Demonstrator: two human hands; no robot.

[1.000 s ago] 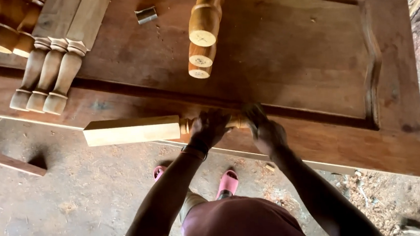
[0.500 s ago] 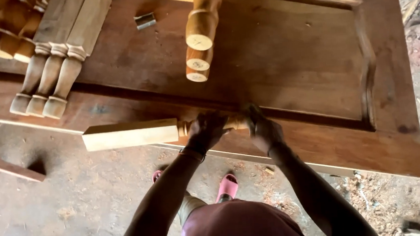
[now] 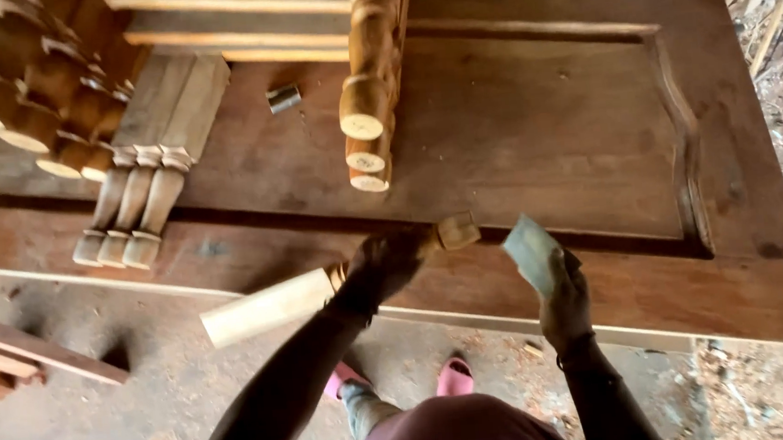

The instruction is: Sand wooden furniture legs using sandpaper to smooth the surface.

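Across the middle of the frame lies a big brown panelled door (image 3: 532, 116), laid flat as a work surface, its raised moulding running along the right side; below it, a dusty concrete floor (image 3: 100, 420) strewn with wood shavings, with planks (image 3: 11, 357) at the lower left; at the upper left a stack of turned wooden legs (image 3: 38, 108), three more legs (image 3: 134, 208) side by side beneath them, and another bunch of legs (image 3: 366, 110) hanging down from the top centre; a small metal cylinder (image 3: 284, 97) sits on the door between the groups. Now the hands: the left hand (image 3: 381, 267), centre frame, is closed tight around a turned leg (image 3: 277, 303), gripping it at the carved neck; that leg lies slanted over the door's near edge, pale square end jutting out lower left over the floor, round foot pointing up right; the right hand (image 3: 561, 300), right of centre, is lifted clear of the leg, fingers pinching a folded piece of grey sandpaper (image 3: 529, 251) held upright above the door's edge; pink sandals (image 3: 450, 374) show at the bottom.
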